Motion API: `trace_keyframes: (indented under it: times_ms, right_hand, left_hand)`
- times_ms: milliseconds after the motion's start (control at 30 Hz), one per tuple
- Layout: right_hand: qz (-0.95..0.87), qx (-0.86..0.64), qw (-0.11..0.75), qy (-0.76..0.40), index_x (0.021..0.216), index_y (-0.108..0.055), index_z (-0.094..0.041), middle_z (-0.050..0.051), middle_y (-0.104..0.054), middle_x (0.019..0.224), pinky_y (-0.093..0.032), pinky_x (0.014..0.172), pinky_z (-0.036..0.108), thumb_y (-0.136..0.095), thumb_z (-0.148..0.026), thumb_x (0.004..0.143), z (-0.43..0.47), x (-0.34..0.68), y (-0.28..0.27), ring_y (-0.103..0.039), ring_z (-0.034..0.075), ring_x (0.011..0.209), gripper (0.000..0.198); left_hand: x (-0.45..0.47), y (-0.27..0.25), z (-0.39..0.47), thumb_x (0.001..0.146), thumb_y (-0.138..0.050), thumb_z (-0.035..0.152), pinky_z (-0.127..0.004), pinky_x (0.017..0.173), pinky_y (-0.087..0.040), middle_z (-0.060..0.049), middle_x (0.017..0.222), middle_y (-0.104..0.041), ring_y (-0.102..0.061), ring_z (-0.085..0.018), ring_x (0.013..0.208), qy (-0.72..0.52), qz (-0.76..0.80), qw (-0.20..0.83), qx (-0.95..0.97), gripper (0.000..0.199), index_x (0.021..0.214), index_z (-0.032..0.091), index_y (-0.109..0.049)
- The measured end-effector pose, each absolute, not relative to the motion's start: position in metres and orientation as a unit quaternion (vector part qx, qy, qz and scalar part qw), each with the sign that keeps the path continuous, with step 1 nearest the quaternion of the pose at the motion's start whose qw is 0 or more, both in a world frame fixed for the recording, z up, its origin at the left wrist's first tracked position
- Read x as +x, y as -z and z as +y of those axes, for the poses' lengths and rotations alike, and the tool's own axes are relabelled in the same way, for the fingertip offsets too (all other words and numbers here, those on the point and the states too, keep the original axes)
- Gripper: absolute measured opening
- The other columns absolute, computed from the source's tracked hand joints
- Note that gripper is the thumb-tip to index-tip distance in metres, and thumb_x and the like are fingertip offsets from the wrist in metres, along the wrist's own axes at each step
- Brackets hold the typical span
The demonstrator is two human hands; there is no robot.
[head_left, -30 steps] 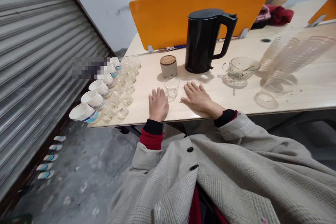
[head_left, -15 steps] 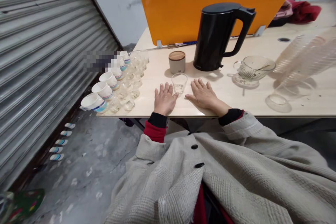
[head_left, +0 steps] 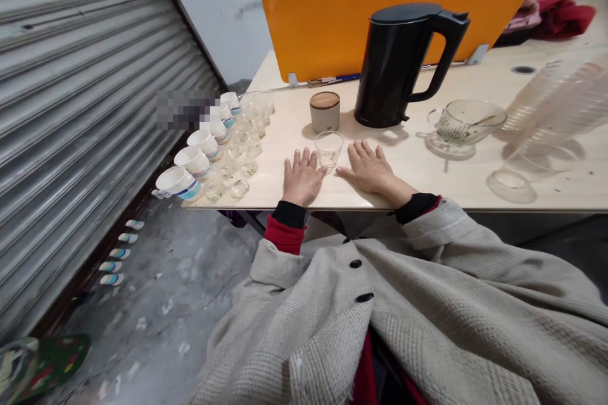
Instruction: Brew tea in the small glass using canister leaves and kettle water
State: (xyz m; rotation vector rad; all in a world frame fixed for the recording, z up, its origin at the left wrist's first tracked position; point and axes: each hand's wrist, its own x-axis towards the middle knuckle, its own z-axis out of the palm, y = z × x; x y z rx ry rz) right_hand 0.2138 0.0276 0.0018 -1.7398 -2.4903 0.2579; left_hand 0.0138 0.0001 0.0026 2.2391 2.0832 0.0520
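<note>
My left hand [head_left: 303,178] lies palm down on the table with its fingers spread, holding nothing. Flat on the tabletop to the right rests my right hand [head_left: 370,168], its thumb apart from the fingers. Between the two stands a small clear plastic cup [head_left: 329,150], upright, with a few specks in its lower part. The left thumb tip is close to this cup; whether it touches I cannot tell. Just behind the cup sits a grey canister [head_left: 325,115] with a wooden lid. Beyond my right hand stands a black electric kettle [head_left: 387,69], its handle pointing right.
Along the table's left edge stand rows of white paper cups [head_left: 191,160] and clear cups [head_left: 239,187]. A glass cup [head_left: 470,123] with a spoon-like item and stacked clear cups [head_left: 555,98] are at right. An orange divider [head_left: 323,25] rises behind the kettle.
The whole view has shifted slightly, so things appear a little farther right, most clearly on the left side. Both hands stay flat in the same places beside the clear cup.
</note>
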Motion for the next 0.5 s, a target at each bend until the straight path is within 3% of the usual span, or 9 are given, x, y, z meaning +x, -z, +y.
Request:
trace_keyframes:
  times_ms: [500]
  right_hand:
    - [-0.815, -0.570, 0.048, -0.089, 0.168, -0.028, -0.002, 0.025, -0.019, 0.178, -0.012, 0.132, 0.066, -0.031, -0.069, 0.104, 0.0294, 0.2145, 0.0006, -0.012, 0.040, 0.167, 0.092]
  left_hand:
    - [0.0156, -0.0033, 0.0003, 0.109, -0.022, 0.054, -0.061, 0.137, -0.010, -0.007, 0.182, -0.015, -0.008, -0.033, 0.170, -0.027, 0.685, 0.057, 0.726, 0.071, 0.171, 0.018, -0.027]
